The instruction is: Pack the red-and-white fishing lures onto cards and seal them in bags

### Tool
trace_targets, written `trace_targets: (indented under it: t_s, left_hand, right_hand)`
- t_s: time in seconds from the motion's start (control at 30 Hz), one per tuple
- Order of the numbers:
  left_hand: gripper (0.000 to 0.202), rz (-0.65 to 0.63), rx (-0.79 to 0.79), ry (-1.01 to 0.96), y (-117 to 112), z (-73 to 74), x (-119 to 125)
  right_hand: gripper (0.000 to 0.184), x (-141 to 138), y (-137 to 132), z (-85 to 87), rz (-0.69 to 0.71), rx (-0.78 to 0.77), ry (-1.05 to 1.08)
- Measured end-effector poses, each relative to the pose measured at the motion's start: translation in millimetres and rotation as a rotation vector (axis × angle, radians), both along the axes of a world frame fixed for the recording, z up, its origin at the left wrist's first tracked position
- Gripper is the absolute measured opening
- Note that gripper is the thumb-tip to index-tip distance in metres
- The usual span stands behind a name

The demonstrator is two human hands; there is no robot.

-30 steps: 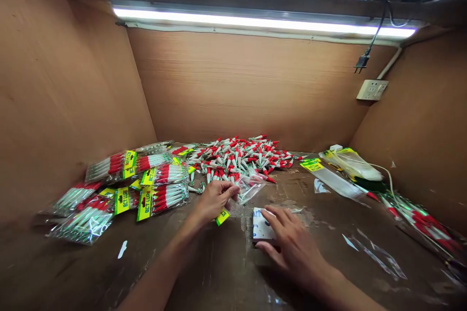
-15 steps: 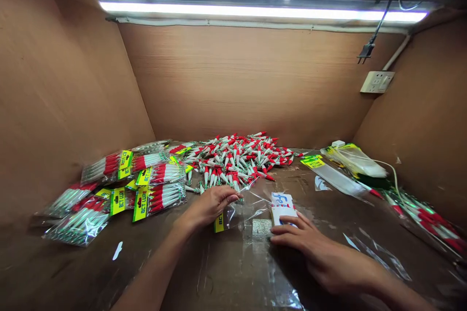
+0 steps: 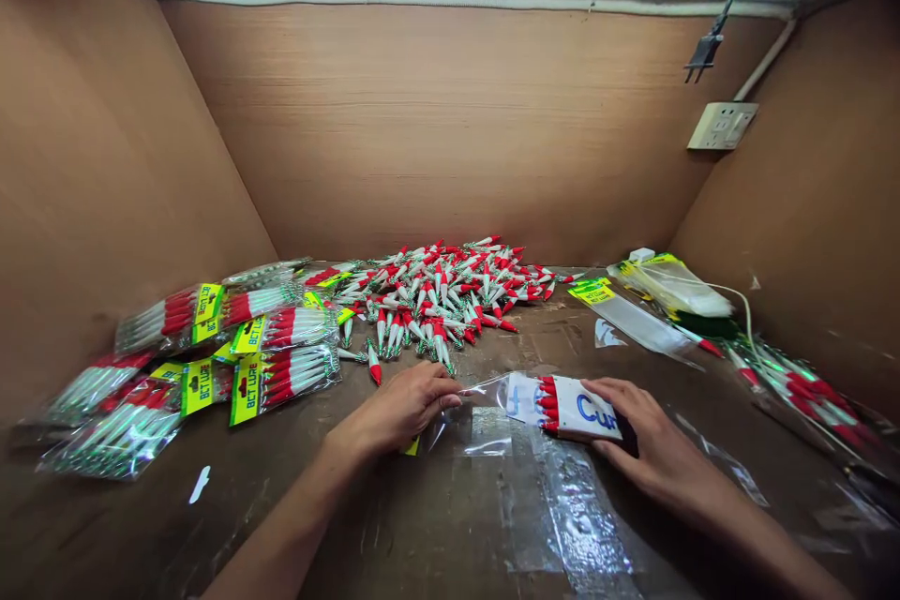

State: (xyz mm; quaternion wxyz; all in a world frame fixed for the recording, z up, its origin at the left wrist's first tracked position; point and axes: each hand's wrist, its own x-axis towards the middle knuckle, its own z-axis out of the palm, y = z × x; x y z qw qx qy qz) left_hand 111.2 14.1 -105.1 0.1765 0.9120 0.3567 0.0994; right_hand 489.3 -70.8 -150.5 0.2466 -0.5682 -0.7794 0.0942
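My left hand [image 3: 414, 403] pinches the edge of a clear plastic bag [image 3: 485, 386] in front of the lure pile. A bit of the bag's yellow header [image 3: 412, 447] shows below the hand. My right hand [image 3: 637, 427] is closed around a white flat holder [image 3: 583, 408] with blue handwriting. Red tips of several lures [image 3: 548, 405] stick out of its left end, over a white tongue [image 3: 518, 398] that is at the bag's mouth. Whether the tongue is inside the bag, I cannot tell. One loose red-and-white lure [image 3: 374, 364] lies just beyond my left hand.
A heap of red-and-white lures [image 3: 436, 291] spreads along the back. Filled bags with yellow labels [image 3: 246, 389] are stacked on the left. Empty bags [image 3: 675, 286], a white cable [image 3: 746, 319] and more lures [image 3: 816, 403] lie on the right. A plug [image 3: 704, 56] hangs above.
The camera view has tilted down. The holder now lies sideways in my right hand, its lettering and the red lure tips showing. My left hand keeps its pinch on the bag.
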Motion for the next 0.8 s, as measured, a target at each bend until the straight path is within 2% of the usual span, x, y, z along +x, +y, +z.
trace_targets:
  t_s: [0.1, 0.23, 0.37, 0.47, 0.6, 0.8]
  left_hand:
    - [0.032, -0.006, 0.01, 0.027, -3.3, 1.4, 5.7]
    - [0.033, 0.019, 0.05, 0.039, -8.5, 3.7, 13.3]
    - [0.032, 0.021, 0.059, 0.048, -10.0, 2.9, 16.0]
    - [0.031, 0.021, 0.075, 0.044, -9.2, 0.6, 16.8]
    - [0.031, 0.014, 0.077, 0.038, -9.2, -1.6, 18.9]
    - [0.031, 0.024, 0.093, 0.062, -10.2, -3.2, 19.3]
  right_hand:
    - [0.046, 7.3, 1.9, 4.2, 0.022, -0.042, 0.01]
    - [0.052, 13.9, -0.6, 5.9, -0.001, -0.063, 0.017]
    - [0.056, 25.6, -23.0, 0.6, -0.118, -0.059, -0.003]
    - [0.058, 33.2, -43.5, -5.1, -0.151, -0.061, -0.01]
    - [0.059, 29.8, -55.3, -5.2, -0.126, -0.05, -0.006]
    - [0.052, 14.9, -48.9, 4.5, 0.003, -0.063, -0.002]
